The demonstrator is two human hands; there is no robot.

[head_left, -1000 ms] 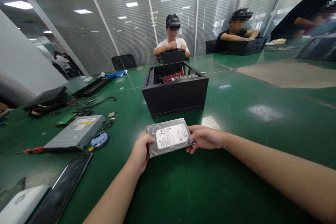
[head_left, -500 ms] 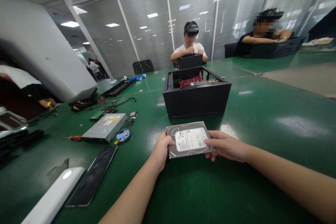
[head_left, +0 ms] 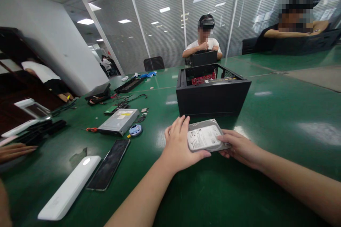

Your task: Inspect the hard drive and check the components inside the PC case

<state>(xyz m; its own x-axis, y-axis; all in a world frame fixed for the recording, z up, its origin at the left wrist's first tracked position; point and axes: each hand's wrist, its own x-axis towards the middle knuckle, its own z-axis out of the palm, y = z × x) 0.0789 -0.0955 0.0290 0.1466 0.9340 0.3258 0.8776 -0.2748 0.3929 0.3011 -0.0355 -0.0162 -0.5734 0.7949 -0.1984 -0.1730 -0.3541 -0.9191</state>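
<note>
A silver hard drive (head_left: 204, 137) with a white label is held above the table, label up and slightly tilted. My right hand (head_left: 238, 146) pinches its right end, thumb on top and fingers underneath. My left hand (head_left: 177, 145) spans the left end, fingers stretched along the far side and thumb along the near edge; its palm hides that end. Just beyond the drive stands a black computer case (head_left: 211, 97), open at the top, with a red circuit board (head_left: 204, 78) inside.
To the left lie a phone (head_left: 109, 165), a white oblong device (head_left: 70, 188), a silver optical drive (head_left: 119, 121), a screwdriver (head_left: 92, 129) and a round blue container (head_left: 135, 130). Another person's hand (head_left: 17, 151) rests at the left edge. Two people with headsets sit across the green table (head_left: 282, 127).
My left hand has shifted from a thumb-on-top pinch to spanning the drive's left end. The view has turned slightly left, and another person's hand has appeared at the left.
</note>
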